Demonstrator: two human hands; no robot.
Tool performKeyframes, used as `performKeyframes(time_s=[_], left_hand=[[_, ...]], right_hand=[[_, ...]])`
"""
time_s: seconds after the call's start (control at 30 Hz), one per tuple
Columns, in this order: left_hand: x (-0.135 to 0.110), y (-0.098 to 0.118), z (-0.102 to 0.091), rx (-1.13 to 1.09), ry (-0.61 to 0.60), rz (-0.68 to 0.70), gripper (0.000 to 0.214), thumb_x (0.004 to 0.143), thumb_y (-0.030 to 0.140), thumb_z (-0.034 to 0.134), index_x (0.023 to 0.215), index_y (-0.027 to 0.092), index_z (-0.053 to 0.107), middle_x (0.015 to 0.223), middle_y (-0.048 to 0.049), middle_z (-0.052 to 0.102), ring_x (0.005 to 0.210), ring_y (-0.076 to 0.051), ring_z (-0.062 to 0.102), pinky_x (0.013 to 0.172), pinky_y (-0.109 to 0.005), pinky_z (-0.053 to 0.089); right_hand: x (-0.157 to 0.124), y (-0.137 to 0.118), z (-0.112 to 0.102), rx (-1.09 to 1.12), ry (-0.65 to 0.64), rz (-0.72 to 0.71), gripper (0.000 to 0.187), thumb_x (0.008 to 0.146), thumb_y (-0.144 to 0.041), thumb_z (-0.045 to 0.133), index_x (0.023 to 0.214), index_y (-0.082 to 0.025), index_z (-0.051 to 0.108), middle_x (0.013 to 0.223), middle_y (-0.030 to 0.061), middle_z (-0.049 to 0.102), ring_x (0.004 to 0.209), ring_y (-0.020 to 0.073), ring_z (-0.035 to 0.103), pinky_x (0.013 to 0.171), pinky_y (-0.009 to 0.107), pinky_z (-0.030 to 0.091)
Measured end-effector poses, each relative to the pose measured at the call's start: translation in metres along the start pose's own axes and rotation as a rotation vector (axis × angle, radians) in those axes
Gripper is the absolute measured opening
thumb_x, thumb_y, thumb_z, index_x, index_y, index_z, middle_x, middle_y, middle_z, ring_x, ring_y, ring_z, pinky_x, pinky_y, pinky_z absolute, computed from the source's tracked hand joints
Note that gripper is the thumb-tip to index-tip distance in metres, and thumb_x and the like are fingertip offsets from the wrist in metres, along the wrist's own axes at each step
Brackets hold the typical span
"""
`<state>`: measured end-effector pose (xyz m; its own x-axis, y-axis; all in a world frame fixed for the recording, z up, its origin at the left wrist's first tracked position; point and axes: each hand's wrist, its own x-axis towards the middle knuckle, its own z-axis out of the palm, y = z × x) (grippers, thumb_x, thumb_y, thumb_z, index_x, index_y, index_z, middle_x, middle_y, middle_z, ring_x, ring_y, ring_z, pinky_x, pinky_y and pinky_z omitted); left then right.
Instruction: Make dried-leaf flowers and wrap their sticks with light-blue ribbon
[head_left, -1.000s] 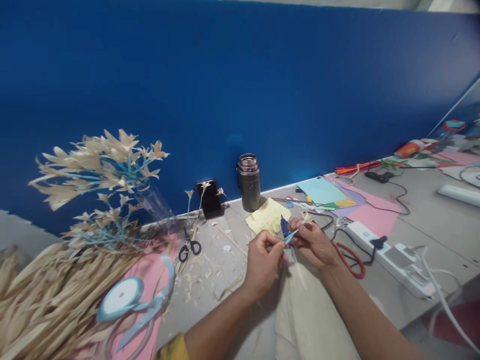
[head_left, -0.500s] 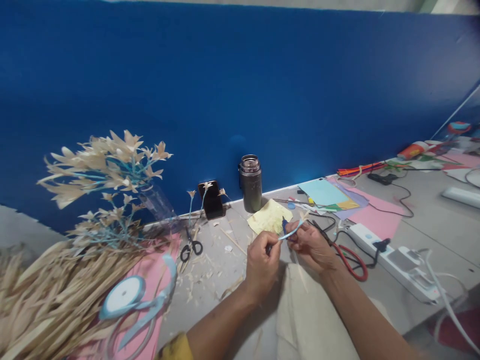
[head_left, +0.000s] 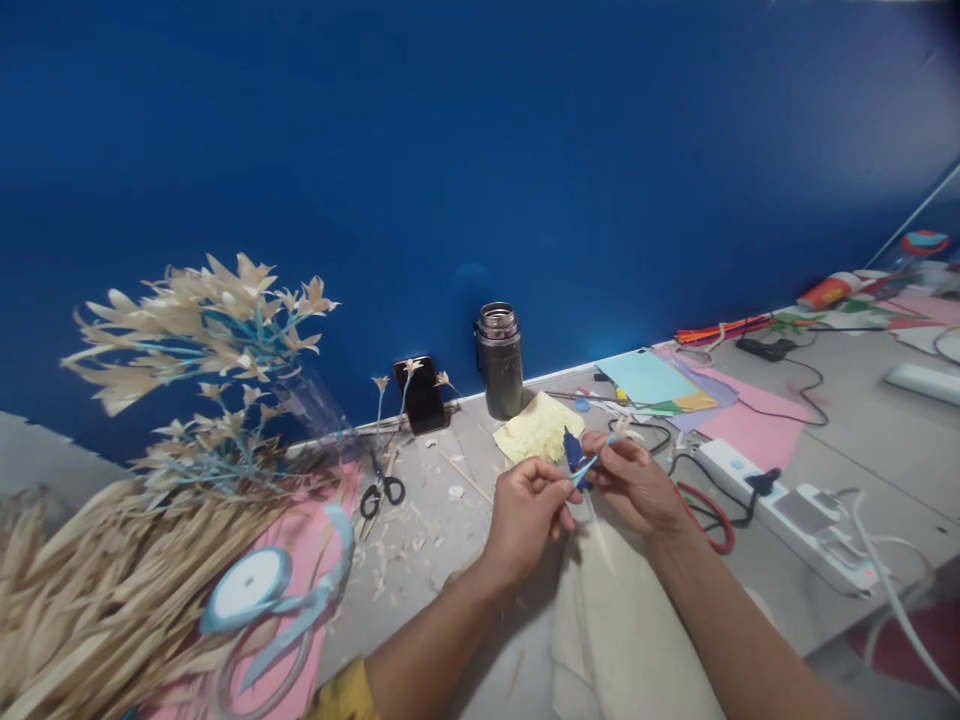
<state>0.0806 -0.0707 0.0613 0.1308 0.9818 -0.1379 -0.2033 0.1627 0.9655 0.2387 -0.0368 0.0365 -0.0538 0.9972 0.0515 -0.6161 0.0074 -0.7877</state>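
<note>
My left hand [head_left: 526, 512] is closed, thumb and fingertips pinching the end of a narrow light-blue ribbon [head_left: 585, 472]. The ribbon runs taut to my right hand [head_left: 636, 485], whose closed fingers hold a thin stemmed flower [head_left: 628, 430]. Pale petals poke out above the right fingers, and a pale stick [head_left: 602, 543] points down below them. Behind the ribbon, between the hands, is a dark-blue tool [head_left: 573, 450], apparently a glue gun, partly hidden. It lies by crumpled yellow paper [head_left: 534, 428].
Black-handled scissors [head_left: 382, 495], a phone [head_left: 424, 398] and a steel flask [head_left: 500, 365] stand or lie beyond my hands. At left are a ribbon spool [head_left: 247, 590], dried husks [head_left: 97, 590] and finished flowers [head_left: 225, 310]. A power strip [head_left: 787, 520] with cords lies right.
My hands have drawn slightly apart, pulling the ribbon longer between them. The left fingers have turned outward and the flower head sits further right. The view has tipped down a little.
</note>
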Motion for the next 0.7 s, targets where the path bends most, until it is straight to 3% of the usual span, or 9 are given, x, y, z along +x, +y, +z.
performKeyframes(time_s=[0.13,0.23,0.4,0.53,0.7], left_hand=[[0.0044,0.0010,-0.0046,-0.139,-0.134,-0.191,0.038,0.060,0.037,0.083,0.083,0.013,0.064,0.064,-0.0050,0.069,0.041,-0.008,0.052,0.039,-0.019,0.029],[0.0045,0.0008,-0.0064,-0.123,-0.162,-0.232,0.038,0.058,0.040,0.084,0.075,0.013,0.064,0.062,-0.0039,0.067,0.040,-0.006,0.047,0.038,-0.018,0.026],[0.0016,0.0025,-0.0047,0.039,0.035,-0.004,0.023,0.070,0.035,0.075,0.073,0.015,0.063,0.060,-0.0006,0.066,0.040,-0.006,0.044,0.042,-0.019,0.031],[0.0011,0.0029,-0.0036,0.140,0.089,0.121,0.013,0.074,0.028,0.068,0.071,0.016,0.064,0.059,0.0005,0.064,0.041,-0.007,0.045,0.044,-0.020,0.032],[0.0014,-0.0006,-0.0037,0.185,0.110,0.163,0.012,0.076,0.027,0.066,0.069,0.017,0.065,0.060,0.0010,0.063,0.045,-0.009,0.046,0.048,-0.022,0.035]], right_hand=[[-0.0008,-0.0001,-0.0023,-0.006,-0.015,0.018,0.026,0.059,-0.035,0.094,0.073,-0.020,0.077,0.087,0.0019,0.064,0.059,0.0090,0.044,0.050,0.025,0.038],[-0.0009,-0.0012,-0.0030,-0.001,-0.028,0.036,0.024,0.061,-0.034,0.093,0.074,-0.022,0.077,0.089,0.0032,0.066,0.063,0.0113,0.048,0.050,0.025,0.039],[0.0009,-0.0014,-0.0034,0.008,-0.014,0.101,0.038,0.064,-0.032,0.091,0.098,-0.022,0.078,0.100,0.0090,0.072,0.067,0.0123,0.052,0.050,0.023,0.041],[0.0047,0.0041,-0.0061,-0.034,0.040,0.039,0.040,0.058,-0.038,0.095,0.087,-0.019,0.077,0.073,0.0022,0.063,0.059,0.0100,0.047,0.045,0.020,0.038],[0.0061,0.0073,-0.0056,-0.062,0.060,-0.004,0.042,0.057,-0.044,0.095,0.082,-0.016,0.075,0.072,0.0017,0.060,0.056,0.0087,0.045,0.043,0.020,0.036]])
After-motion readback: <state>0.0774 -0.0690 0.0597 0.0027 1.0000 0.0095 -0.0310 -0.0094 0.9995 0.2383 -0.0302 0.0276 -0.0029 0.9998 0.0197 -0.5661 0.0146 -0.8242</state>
